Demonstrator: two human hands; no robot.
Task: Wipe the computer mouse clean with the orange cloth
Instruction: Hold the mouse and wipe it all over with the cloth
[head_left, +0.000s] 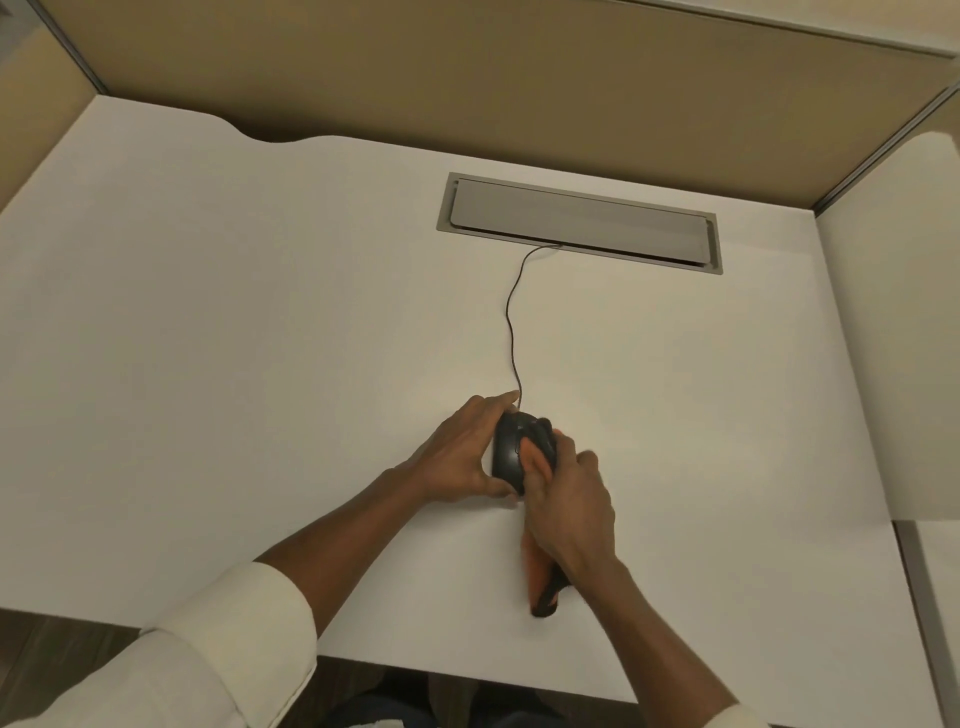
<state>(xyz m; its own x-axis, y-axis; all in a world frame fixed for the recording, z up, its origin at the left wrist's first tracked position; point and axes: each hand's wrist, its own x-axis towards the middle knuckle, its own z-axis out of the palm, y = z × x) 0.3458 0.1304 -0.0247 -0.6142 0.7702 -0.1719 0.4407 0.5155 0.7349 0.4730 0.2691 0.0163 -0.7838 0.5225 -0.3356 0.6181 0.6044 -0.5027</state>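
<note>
Mouse: we see the black computer mouse (508, 451) sitting on the white desk (260, 364), near the front edge and a little right of centre
Long axis: it runs away from us, nose pointing toward the grey cable hatch (579, 223), with the thin cord (511, 322) leaving the nose and trailing up into that hatch
Left hand: our left hand (460, 457) cups the mouse's left flank; its fingers (493, 402) lie close together along the far-left side while the thumb presses the near end, so we judge it is bracing the body rather than lifting it
Right hand: our right hand (571, 499) comes in from the near right, fingers curled and closed over the orange cloth (535, 452), pressing it against the mouse's right half
Cloth: only a patch of orange shows between the fingers on top of the mouse; the rest hangs out behind the palm toward us as a bunched tail with a dark end, resting on the desk
Key relation: the mouse lies just ahead and left of the cloth-bearing fingers, both hands touching it, so we judge the wiping strokes must run along the long axis, nose to tail
Uncovered part: the left half of the shell shows bare, and we judge it is unwiped for now
Risk: we think a push toward the nose could slacken and snag the cord
</note>
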